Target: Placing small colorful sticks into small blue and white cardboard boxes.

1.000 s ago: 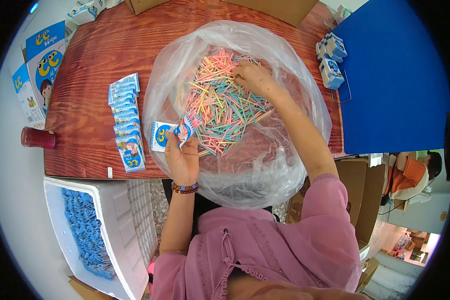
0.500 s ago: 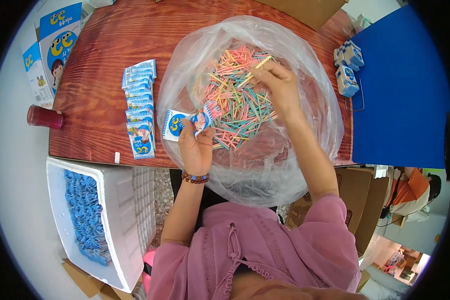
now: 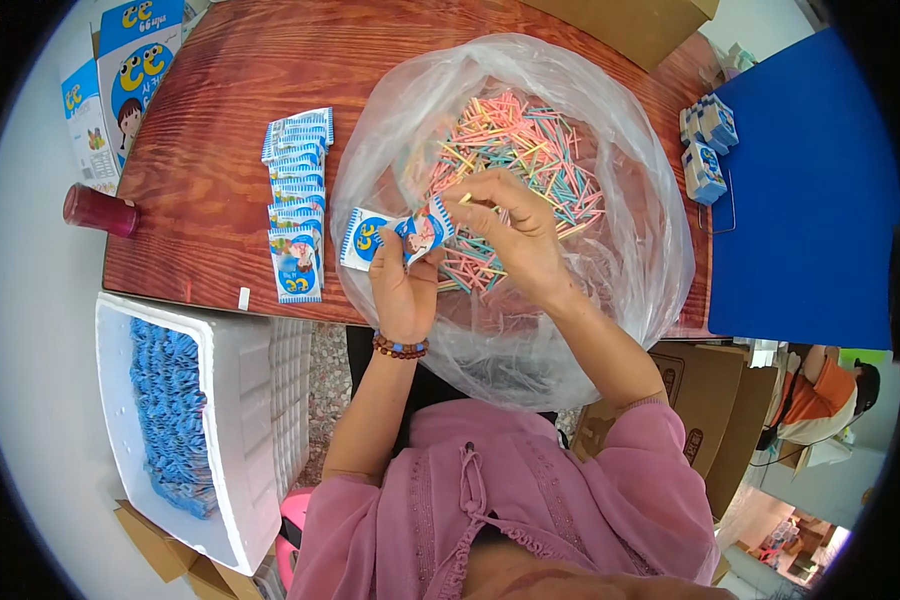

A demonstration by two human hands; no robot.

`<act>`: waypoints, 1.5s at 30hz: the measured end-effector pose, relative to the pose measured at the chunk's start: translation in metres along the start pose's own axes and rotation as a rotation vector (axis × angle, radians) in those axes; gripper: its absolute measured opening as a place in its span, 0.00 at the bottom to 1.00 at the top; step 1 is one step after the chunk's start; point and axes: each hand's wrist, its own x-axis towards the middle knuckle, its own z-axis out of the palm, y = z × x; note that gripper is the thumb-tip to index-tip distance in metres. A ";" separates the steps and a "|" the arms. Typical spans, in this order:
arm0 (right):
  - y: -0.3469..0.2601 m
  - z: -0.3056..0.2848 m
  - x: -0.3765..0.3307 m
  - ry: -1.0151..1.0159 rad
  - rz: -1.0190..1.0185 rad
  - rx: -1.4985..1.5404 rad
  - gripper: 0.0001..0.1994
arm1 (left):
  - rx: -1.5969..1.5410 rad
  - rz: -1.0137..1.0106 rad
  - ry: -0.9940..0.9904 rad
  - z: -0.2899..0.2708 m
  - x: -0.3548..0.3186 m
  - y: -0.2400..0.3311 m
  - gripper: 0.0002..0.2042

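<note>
My left hand [image 3: 406, 295] is closed on small blue-and-white packets, one of which [image 3: 426, 234] points its end toward my other hand. A second packet [image 3: 361, 238] sticks out to the left of my thumb. At the end of the first packet, my right hand [image 3: 520, 238] pinches a thin pale yellow stick [image 3: 465, 199]. Under both hands a large clear plastic bag [image 3: 645, 215] lies spread wide, holding a heap of pink, yellow and blue-green sticks [image 3: 515, 130]. Whether the stick's tip is inside the packet is hard to see.
An overlapping row of packets [image 3: 296, 262] lies left on the wooden table [image 3: 200, 200], near a dark red jar [image 3: 102, 211]. A white foam box [image 3: 208, 400] full of blue packets stands below left. Stacked small packs [image 3: 705, 172] sit by a blue panel [image 3: 810, 200]. Another person [image 3: 820, 400] is at far right.
My right hand has come down and left from over the heap to the packet, carrying the yellow stick. My left hand still grips the packets. The whole view has shifted slightly.
</note>
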 end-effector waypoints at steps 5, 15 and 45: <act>0.002 0.003 0.000 0.093 0.067 0.111 0.06 | 0.001 0.025 -0.058 -0.002 0.002 0.002 0.13; -0.018 0.006 0.002 -0.081 0.271 -0.150 0.06 | -0.042 0.072 -0.138 0.003 0.003 0.008 0.14; 0.056 0.142 0.069 -0.514 0.037 -0.541 0.13 | 1.921 0.854 0.441 -0.081 -0.041 0.096 0.16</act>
